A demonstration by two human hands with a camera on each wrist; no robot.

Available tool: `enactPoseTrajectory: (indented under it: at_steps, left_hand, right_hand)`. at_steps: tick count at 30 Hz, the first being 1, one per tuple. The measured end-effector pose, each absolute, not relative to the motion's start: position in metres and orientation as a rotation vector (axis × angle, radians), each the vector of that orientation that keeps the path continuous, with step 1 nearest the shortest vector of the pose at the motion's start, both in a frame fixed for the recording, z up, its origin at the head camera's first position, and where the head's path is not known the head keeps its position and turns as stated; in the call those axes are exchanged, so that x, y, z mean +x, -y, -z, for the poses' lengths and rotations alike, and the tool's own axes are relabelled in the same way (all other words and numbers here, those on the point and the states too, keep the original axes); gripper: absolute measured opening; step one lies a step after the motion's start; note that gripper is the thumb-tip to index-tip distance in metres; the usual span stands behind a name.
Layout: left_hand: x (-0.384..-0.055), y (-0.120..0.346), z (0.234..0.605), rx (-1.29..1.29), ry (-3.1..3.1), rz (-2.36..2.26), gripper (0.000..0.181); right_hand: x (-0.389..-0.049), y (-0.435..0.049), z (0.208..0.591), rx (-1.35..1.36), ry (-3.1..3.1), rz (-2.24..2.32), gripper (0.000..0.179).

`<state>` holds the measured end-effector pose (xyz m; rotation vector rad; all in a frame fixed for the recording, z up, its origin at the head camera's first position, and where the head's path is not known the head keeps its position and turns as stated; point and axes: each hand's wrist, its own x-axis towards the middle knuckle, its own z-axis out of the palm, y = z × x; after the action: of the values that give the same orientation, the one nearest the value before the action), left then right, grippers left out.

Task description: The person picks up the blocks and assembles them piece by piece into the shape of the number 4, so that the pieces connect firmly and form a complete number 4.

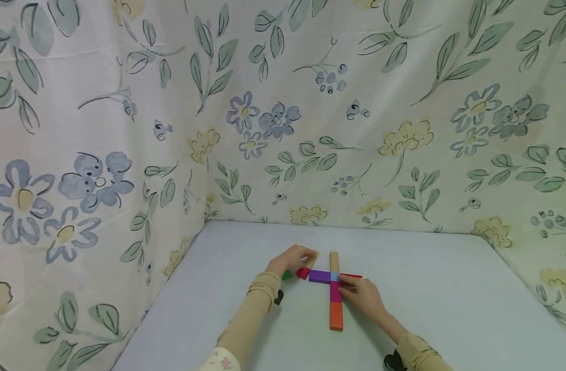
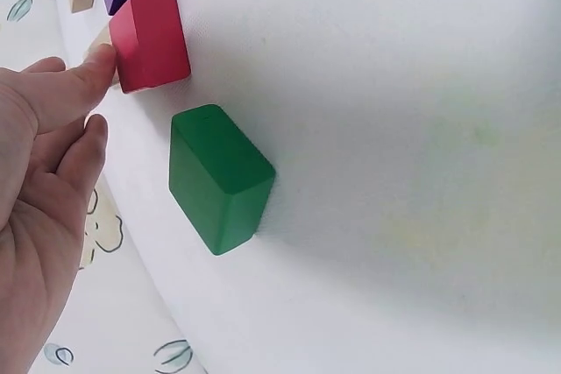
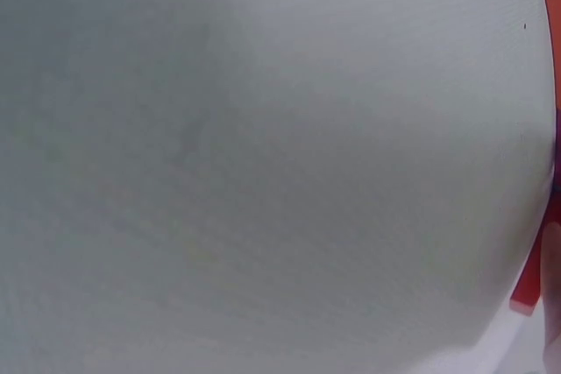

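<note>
My left hand [image 1: 292, 257] pinches a plain wooden block [image 1: 313, 259] that slants beside a red block [image 1: 303, 273]. In the left wrist view its thumb lies against the near end of that red block [image 2: 156, 41], which hides most of the wooden one. My right hand [image 1: 364, 296] reaches in from the right with extended fingers. Its fingertips touch the cross of blocks at the light blue block [image 1: 335, 276] and the magenta block [image 1: 336, 291]. Another red block [image 1: 352, 275] forms the right arm, partly behind the hand. A purple block [image 1: 319, 276] forms the left arm.
An upright plain block [image 1: 334, 262] tops the cross, and an orange block [image 1: 336, 315] ends it at the front. A green block [image 2: 219, 172] lies left of the red one. Floral cloth [image 1: 283, 103] hangs behind and beside the white table [image 1: 427, 299].
</note>
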<state>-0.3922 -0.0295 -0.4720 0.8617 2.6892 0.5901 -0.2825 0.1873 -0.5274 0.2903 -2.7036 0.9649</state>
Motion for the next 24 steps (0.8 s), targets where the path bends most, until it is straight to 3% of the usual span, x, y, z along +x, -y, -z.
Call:
enactPoseTrajectory:
  at_steps: [10,24]
  left_hand:
    - [-0.388,0.050,0.472,0.965,-2.689,-0.884,0.043]
    - [-0.377,0.096,0.477,0.792,-2.668,-1.145,0.046]
  right_hand:
    - [-0.281,-0.187,0.525,0.279,2.723,-0.970,0.035]
    - [-0.281,-0.189,0.525,0.302,2.717,-0.982,0.035]
